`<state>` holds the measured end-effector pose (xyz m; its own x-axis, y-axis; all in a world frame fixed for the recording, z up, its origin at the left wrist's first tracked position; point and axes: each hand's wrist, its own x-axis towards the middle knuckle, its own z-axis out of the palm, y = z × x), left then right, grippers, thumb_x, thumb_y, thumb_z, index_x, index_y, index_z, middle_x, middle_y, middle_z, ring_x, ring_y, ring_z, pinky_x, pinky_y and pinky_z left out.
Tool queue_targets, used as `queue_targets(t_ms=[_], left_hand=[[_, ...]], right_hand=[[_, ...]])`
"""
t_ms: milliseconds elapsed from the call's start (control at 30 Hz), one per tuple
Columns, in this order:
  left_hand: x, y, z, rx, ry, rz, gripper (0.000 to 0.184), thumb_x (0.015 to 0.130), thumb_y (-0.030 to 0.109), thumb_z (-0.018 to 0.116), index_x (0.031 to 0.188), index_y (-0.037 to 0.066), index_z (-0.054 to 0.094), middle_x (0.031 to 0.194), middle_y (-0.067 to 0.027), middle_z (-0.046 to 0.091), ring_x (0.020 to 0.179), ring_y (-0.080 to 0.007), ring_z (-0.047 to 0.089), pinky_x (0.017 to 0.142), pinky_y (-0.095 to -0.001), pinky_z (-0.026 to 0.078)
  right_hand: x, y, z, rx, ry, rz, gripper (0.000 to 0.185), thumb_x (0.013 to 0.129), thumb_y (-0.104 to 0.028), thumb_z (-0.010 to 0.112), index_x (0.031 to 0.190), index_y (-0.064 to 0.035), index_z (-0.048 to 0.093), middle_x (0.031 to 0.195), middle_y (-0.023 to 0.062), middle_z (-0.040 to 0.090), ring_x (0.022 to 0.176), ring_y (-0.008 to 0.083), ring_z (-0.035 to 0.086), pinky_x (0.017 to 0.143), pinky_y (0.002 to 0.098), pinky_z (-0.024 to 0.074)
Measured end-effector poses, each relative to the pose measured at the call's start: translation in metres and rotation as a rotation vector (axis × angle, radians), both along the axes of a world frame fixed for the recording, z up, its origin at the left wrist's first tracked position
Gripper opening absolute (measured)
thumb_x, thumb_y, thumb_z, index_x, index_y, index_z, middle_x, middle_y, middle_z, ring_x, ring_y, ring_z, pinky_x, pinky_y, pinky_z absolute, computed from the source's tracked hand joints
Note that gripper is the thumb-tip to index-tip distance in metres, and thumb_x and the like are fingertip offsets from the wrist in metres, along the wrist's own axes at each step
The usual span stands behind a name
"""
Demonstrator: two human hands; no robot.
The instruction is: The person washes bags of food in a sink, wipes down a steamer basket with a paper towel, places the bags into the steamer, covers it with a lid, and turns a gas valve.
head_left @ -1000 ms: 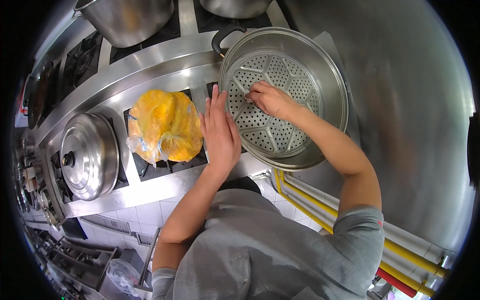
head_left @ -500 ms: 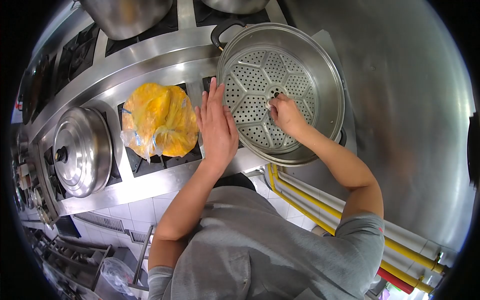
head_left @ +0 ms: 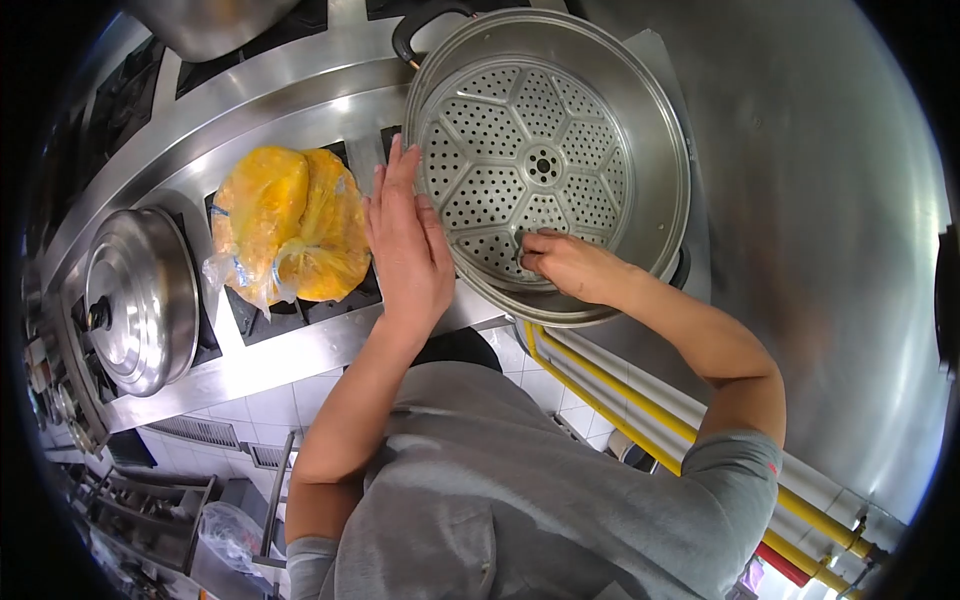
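Note:
A large steel steamer pot (head_left: pixel 655 140) stands open on the stove, with a perforated steamer rack (head_left: pixel 483 194) inside it. My right hand (head_left: pixel 575 268) reaches over the pot's near rim, its fingers curled against the lower part of the rack. What they pinch, if anything, is hidden. Fingers straight and together, my left hand (head_left: pixel 414 262) is held upright along the pot's left side, and whether it touches the rim I cannot tell. To its left, a clear plastic bag of yellow food (head_left: pixel 290 225) sits on a burner.
A domed steel lid (head_left: pixel 150 300) with a black knob lies at the left of the stove. Another steel pot (head_left: pixel 210 25) stands at the back. Yellow pipes (head_left: pixel 610 385) run below the front edge. A steel wall (head_left: pixel 800 220) rises to the right.
My right hand has moved from the rack's centre down towards its near edge, uncovering the middle holes. The left hand stays beside the pot. The whole view has shifted slightly.

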<state>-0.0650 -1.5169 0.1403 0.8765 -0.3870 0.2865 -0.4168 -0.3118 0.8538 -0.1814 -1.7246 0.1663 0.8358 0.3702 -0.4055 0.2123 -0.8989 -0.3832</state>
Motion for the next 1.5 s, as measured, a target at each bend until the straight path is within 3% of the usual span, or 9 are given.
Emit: queue_targets(t_ms=[167,367,533,800,900,967,1200,1433,1500], left_hand=[[0.002,-0.004,-0.002,-0.085,-0.048,0.002,0.047,0.094,-0.001,0.040,0.141,0.000,0.042,0.150,-0.0252,0.041,0.135,-0.0449,0.041,0.114,-0.0519,0.028],[0.002,-0.006,-0.004,-0.099,-0.065,0.006,0.048,0.093,-0.004,0.040,0.141,-0.001,0.042,0.150,-0.0250,0.041,0.135,-0.0442,0.041,0.113,-0.0506,0.030],[0.000,-0.003,0.002,-0.041,-0.085,0.027,0.045,0.097,-0.001,0.041,0.141,-0.002,0.042,0.152,-0.0259,0.037,0.136,-0.0444,0.040,0.112,-0.0495,0.030],[-0.013,0.030,0.014,-0.068,-0.105,0.070,0.044,0.104,0.018,0.043,0.143,-0.002,0.042,0.155,-0.0233,0.035,0.143,-0.0361,0.034,0.118,-0.0436,0.024],[-0.019,0.069,0.007,-0.049,-0.116,0.117,0.043,0.103,0.017,0.046,0.141,-0.002,0.043,0.155,-0.0226,0.035,0.143,-0.0360,0.035,0.118,-0.0445,0.024],[-0.024,0.096,0.005,-0.042,-0.116,0.187,0.041,0.102,0.016,0.047,0.139,-0.002,0.046,0.154,-0.0229,0.036,0.142,-0.0369,0.036,0.117,-0.0457,0.025],[-0.074,0.174,0.003,-0.107,0.044,0.479,0.043,0.105,0.020,0.045,0.143,0.000,0.041,0.156,-0.0179,0.035,0.143,-0.0300,0.035,0.117,-0.0448,0.026],[-0.138,0.227,-0.011,-0.119,0.181,0.634,0.043,0.105,0.021,0.045,0.143,0.001,0.041,0.155,-0.0169,0.035,0.142,-0.0291,0.037,0.117,-0.0432,0.026],[-0.149,0.248,-0.008,-0.139,0.204,0.649,0.042,0.104,0.018,0.044,0.143,0.001,0.042,0.156,-0.0170,0.035,0.141,-0.0290,0.037,0.116,-0.0429,0.027]], right_hand=[[-0.008,-0.003,-0.002,0.062,0.173,-0.064,0.025,0.075,0.006,0.059,0.098,0.0017,0.069,0.109,0.0153,0.060,0.104,0.0353,0.062,0.089,0.0414,0.0535],[-0.007,-0.012,-0.026,0.192,0.223,-0.189,0.017,0.077,0.001,0.065,0.093,0.0011,0.071,0.088,0.0166,0.070,0.093,0.0374,0.068,0.080,0.0421,0.0550],[0.009,-0.016,-0.006,0.370,0.386,-0.515,0.020,0.085,-0.004,0.069,0.104,-0.0009,0.073,0.094,0.0144,0.074,0.091,0.0249,0.072,0.082,0.0328,0.0557],[0.045,-0.121,0.006,0.889,0.128,-0.907,0.020,0.092,0.002,0.060,0.111,0.0007,0.065,0.101,0.0061,0.072,0.091,0.0121,0.067,0.080,0.0272,0.0546],[0.059,-0.142,0.001,0.850,-0.050,-1.040,0.020,0.089,-0.004,0.062,0.107,-0.0010,0.069,0.094,0.0105,0.074,0.085,0.0171,0.070,0.076,0.0310,0.0547],[0.066,-0.154,-0.009,0.161,-0.362,-1.032,0.020,0.087,-0.006,0.061,0.104,-0.0019,0.070,0.094,0.0174,0.073,0.087,0.0292,0.071,0.080,0.0383,0.0549],[0.074,-0.169,-0.052,-0.186,-0.430,-0.917,0.017,0.084,-0.001,0.059,0.099,-0.0014,0.068,0.090,0.0236,0.069,0.088,0.0412,0.067,0.079,0.0450,0.0540],[0.101,-0.134,-0.048,-0.193,-0.453,-0.694,0.019,0.085,-0.001,0.061,0.103,-0.0030,0.068,0.094,0.0236,0.070,0.088,0.0380,0.069,0.079,0.0443,0.0533],[0.101,-0.138,-0.038,0.389,-0.326,-0.943,0.017,0.088,-0.007,0.065,0.104,-0.0035,0.067,0.091,0.0115,0.071,0.080,0.0214,0.068,0.071,0.0341,0.0518]])
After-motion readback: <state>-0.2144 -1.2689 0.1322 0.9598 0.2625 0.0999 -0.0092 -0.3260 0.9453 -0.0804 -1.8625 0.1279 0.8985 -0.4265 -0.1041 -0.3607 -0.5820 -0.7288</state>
